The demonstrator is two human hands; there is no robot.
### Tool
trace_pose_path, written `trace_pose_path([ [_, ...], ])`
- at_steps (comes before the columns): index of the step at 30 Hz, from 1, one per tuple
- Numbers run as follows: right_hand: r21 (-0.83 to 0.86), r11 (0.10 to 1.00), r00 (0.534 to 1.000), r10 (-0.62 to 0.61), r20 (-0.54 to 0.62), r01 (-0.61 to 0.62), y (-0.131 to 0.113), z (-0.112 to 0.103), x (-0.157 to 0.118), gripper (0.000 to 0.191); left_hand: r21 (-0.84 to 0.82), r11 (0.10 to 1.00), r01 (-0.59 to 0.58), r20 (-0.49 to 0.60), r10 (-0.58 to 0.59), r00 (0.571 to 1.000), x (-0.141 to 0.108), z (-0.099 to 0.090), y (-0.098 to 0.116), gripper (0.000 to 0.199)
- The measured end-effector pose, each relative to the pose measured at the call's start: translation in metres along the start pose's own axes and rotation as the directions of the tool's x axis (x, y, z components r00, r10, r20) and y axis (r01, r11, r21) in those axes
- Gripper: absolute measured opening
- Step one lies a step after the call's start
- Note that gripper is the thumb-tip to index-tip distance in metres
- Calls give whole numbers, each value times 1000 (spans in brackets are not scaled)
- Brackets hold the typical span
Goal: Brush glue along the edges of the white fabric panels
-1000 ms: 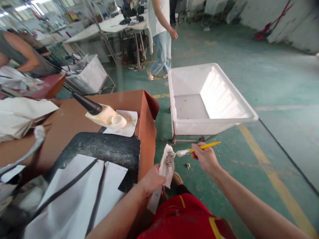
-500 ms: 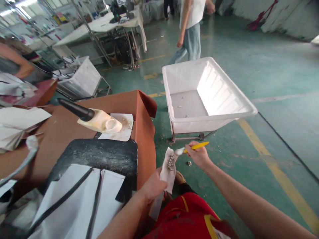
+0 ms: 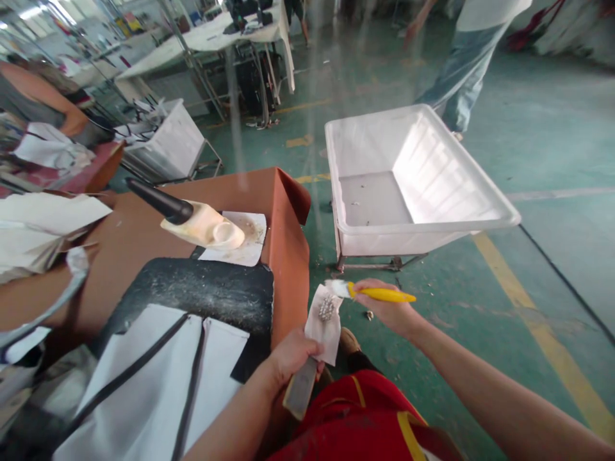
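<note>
My left hand is closed on a small white piece that looks like cloth or paper, with a cluster of tiny greyish-white beads or lumps on its upper half. A flat grey strip sticks out below the same hand; how it joins the white piece is hidden. In my right hand is a yellow-handled brush with whitish bristles pointing left. The bristle tip is at the white piece's upper edge; I cannot tell whether they touch.
On the brown-covered table lie a cream tool with a black handle, a dark pad and white panels with black strips. A white wheeled bin stands ahead. A person in jeans is behind it; another works at left.
The brush has swung so its handle slopes down to the right, and the white piece is turned more face-up. The person in jeans has walked right. The view has shifted slightly.
</note>
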State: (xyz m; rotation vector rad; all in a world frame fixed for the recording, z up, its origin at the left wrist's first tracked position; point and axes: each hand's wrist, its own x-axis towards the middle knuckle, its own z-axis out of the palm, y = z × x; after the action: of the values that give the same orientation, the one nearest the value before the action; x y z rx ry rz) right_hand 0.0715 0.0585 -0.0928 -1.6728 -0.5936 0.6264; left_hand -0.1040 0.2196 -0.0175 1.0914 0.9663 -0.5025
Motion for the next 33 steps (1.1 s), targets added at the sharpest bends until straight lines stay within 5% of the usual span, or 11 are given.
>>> trace_pose_path([
  [3, -57, 981, 960, -170, 224, 187, -1, -2, -5, 16, -23, 1000, -10, -32, 9, 999, 1, -5, -2, 35],
  [6, -146, 984, 984, -80, 160, 104, 3, -8, -3, 18, -24, 999, -22, -79, 20, 997, 3, -10, -4, 32],
  [8, -152, 978, 985, -126, 121, 144, -2, -7, 0, 19, -17, 1000, -22, -71, 21, 997, 4, -10, -4, 31],
  [11, -35, 958, 920, -263, 291, 284, -11, -2, 1, 19, 2, 999, -32, -48, 33, 998, 4, -7, 0, 33],
  [14, -34, 989, 879, -114, 463, 147, 1, -10, -5, 22, 10, 997, -72, -89, 73, 993, -1, -9, 5, 34],
  [18, 31, 986, 953, 151, 264, -165, 11, -20, -6, 26, -3, 995, -103, -101, 102, 990, -1, -13, 5, 37],
  [23, 440, 886, 982, 70, 178, -143, -28, 12, 6, 38, -34, 994, -102, -67, 99, 993, 4, -7, 1, 45],
  [27, 78, 971, 933, 191, 305, -224, -18, 9, 3, 38, -39, 990, -133, -105, 128, 986, -4, -11, 2, 39],
  [29, -30, 950, 911, 306, 275, -310, -7, 1, 4, 33, -46, 988, -148, -121, 142, 982, -8, -12, 3, 36],
  [33, 166, 956, 969, 227, 100, -241, -16, 9, 15, 24, -65, 988, -144, -107, 136, 985, -7, -7, 3, 35],
])
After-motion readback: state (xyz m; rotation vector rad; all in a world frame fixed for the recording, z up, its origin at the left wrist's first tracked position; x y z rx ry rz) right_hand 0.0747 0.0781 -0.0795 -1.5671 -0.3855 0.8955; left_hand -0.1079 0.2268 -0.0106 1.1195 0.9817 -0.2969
